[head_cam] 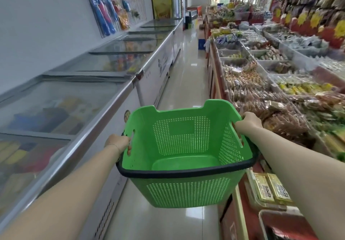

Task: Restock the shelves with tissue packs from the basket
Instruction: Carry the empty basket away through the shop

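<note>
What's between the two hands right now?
Head view: the green basket spans the gap, with the left hand and right hand each gripping a side handle slot. Its inside is bare.

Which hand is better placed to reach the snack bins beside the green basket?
Probably right. The right hand grips the basket on the side nearest the snack bins; the left hand holds the opposite side, by the freezers.

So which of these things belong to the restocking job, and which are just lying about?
Job:
green basket, empty
left hand and right hand, gripping its sides

Just around:
chest freezers
snack bins
wall-hung goods
yellow boxes
</note>
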Demonstrator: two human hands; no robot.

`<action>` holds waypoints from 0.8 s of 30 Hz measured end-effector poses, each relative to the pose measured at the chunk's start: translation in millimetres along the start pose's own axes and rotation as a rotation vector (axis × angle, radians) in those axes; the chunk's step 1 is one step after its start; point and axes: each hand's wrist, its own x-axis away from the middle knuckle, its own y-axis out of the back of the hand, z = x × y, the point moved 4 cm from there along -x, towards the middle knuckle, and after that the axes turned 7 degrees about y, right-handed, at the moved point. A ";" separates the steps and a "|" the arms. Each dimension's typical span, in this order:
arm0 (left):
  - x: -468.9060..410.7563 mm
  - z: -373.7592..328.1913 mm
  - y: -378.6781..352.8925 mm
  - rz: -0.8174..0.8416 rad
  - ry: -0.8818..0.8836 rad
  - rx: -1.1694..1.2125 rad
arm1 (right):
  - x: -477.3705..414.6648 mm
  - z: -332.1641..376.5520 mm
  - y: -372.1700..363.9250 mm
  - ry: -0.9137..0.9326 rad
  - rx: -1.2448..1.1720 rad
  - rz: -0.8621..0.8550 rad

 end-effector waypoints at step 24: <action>-416.7 -311.4 -82.9 0.006 -0.003 -0.192 | -463.1 79.3 -113.3 -0.115 0.030 -0.037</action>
